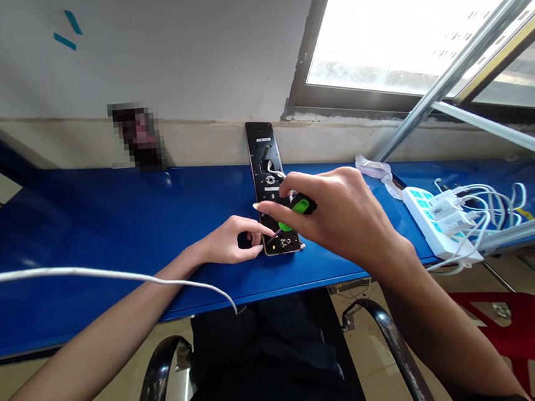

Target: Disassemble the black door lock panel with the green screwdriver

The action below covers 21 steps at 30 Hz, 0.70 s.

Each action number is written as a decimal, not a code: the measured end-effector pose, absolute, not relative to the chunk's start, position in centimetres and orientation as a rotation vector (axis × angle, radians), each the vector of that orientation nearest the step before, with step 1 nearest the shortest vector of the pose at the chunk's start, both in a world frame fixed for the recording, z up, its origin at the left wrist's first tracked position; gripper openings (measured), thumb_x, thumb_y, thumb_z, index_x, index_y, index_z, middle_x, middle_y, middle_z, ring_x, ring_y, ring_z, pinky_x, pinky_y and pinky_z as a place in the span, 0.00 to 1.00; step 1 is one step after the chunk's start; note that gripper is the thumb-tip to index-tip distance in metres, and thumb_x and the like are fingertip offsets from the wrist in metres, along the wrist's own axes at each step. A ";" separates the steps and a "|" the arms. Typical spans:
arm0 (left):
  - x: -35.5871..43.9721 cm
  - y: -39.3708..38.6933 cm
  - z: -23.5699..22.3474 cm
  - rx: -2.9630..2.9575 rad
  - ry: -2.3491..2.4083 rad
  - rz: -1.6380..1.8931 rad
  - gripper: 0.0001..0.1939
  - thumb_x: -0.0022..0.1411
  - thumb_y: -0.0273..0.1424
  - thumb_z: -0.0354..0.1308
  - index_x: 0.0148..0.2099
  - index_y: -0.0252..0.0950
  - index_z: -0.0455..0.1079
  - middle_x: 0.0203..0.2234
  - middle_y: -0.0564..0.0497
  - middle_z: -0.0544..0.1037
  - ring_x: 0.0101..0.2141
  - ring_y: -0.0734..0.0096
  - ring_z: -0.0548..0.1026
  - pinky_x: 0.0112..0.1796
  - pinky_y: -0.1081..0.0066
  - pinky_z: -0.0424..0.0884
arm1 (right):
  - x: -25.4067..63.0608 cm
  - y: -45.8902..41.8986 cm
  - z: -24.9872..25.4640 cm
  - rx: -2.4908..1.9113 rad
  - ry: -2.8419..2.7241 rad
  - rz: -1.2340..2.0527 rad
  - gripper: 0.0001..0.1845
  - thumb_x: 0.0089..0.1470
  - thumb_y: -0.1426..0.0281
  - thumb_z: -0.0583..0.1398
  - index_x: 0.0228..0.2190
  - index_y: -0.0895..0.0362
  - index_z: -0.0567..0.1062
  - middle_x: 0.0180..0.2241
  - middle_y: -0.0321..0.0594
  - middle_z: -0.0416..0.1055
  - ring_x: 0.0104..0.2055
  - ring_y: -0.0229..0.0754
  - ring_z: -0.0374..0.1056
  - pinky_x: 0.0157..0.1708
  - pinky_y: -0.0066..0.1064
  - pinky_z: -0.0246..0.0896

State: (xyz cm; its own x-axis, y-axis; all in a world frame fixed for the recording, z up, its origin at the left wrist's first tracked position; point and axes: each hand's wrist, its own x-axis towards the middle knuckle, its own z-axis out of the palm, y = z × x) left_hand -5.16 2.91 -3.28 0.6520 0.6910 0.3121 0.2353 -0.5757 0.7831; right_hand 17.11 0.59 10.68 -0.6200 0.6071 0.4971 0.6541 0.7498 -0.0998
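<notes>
A long black panel (261, 191) with a white cable, labels and small fittings on its face lies on the blue table, its far end at the wall. My right hand (338, 210) is closed around a green-and-black screwdriver (302, 206). The screwdriver slants down to the left, its tip at the panel's near end. My left hand (231, 241) is at the panel's near left edge, thumb and index finger curled against it. That index fingertip rests beside the screwdriver's shaft. My right hand covers part of the panel's right side.
A white power strip (420, 203) with plugged-in chargers and tangled white cables is at the right, near clear plastic wrap (380, 175). A loose white cable (115, 275) passes over my left forearm. Metal bars (460, 46) cross the right side. A red stool (517, 328) stands below.
</notes>
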 end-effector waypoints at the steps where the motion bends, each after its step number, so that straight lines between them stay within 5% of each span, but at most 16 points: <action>1: -5.2 2.9 -3.3 2.136 0.713 0.790 0.14 0.61 0.24 0.63 0.48 0.36 0.80 0.27 0.54 0.78 0.30 0.75 0.76 0.35 0.75 0.70 | 17.2 0.6 10.7 -0.916 -2.446 -0.084 0.20 0.66 0.54 0.62 0.33 0.58 0.79 0.21 0.35 0.73 0.20 0.35 0.66 0.24 0.31 0.55; 3: -5.3 3.0 -3.4 2.132 0.712 0.787 0.15 0.61 0.24 0.63 0.51 0.36 0.80 0.29 0.54 0.79 0.30 0.74 0.76 0.35 0.75 0.71 | 17.4 0.4 11.0 -0.781 -2.528 0.088 0.11 0.68 0.65 0.60 0.47 0.57 0.78 0.29 0.35 0.78 0.27 0.35 0.70 0.29 0.29 0.60; 6: -5.4 3.0 -3.3 2.133 0.718 0.778 0.17 0.61 0.24 0.62 0.52 0.36 0.79 0.31 0.53 0.80 0.32 0.73 0.77 0.36 0.74 0.71 | 17.9 0.2 11.6 -0.632 -2.644 0.294 0.27 0.64 0.76 0.57 0.63 0.53 0.68 0.42 0.38 0.80 0.36 0.36 0.73 0.36 0.29 0.65; 12: -5.4 2.9 -3.1 2.126 0.719 0.787 0.15 0.61 0.23 0.62 0.49 0.36 0.79 0.29 0.54 0.79 0.31 0.74 0.76 0.35 0.74 0.71 | 18.4 1.2 10.9 -0.723 -2.537 0.097 0.15 0.64 0.62 0.64 0.49 0.57 0.78 0.37 0.39 0.80 0.33 0.38 0.73 0.31 0.30 0.66; 14: -5.4 2.9 -3.1 2.125 0.722 0.788 0.16 0.61 0.22 0.61 0.51 0.36 0.79 0.29 0.54 0.79 0.30 0.75 0.76 0.36 0.74 0.71 | 18.5 1.5 10.4 -0.696 -2.484 0.131 0.13 0.64 0.67 0.64 0.49 0.56 0.78 0.38 0.37 0.80 0.33 0.36 0.74 0.32 0.28 0.67; 18: -5.6 3.0 -3.1 2.149 0.752 0.823 0.18 0.61 0.23 0.61 0.53 0.37 0.79 0.29 0.54 0.79 0.31 0.74 0.76 0.37 0.73 0.72 | 18.9 1.5 10.1 -0.603 -2.472 0.246 0.32 0.56 0.79 0.61 0.61 0.55 0.69 0.48 0.41 0.78 0.44 0.40 0.76 0.39 0.29 0.71; 21: -5.8 3.0 -2.8 2.153 0.779 0.894 0.13 0.60 0.23 0.62 0.47 0.36 0.80 0.31 0.53 0.79 0.32 0.73 0.77 0.38 0.72 0.74 | 19.2 1.7 9.7 -0.612 -2.463 0.222 0.28 0.58 0.75 0.63 0.59 0.55 0.71 0.48 0.41 0.79 0.40 0.39 0.76 0.36 0.29 0.70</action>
State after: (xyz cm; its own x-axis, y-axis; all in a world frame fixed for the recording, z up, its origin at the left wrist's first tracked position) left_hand -5.82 2.99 -2.81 0.5869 0.7227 0.3650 0.2630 -0.5966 0.7582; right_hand 19.15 1.67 9.74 -0.7231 0.4733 0.5032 0.3757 0.8807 -0.2885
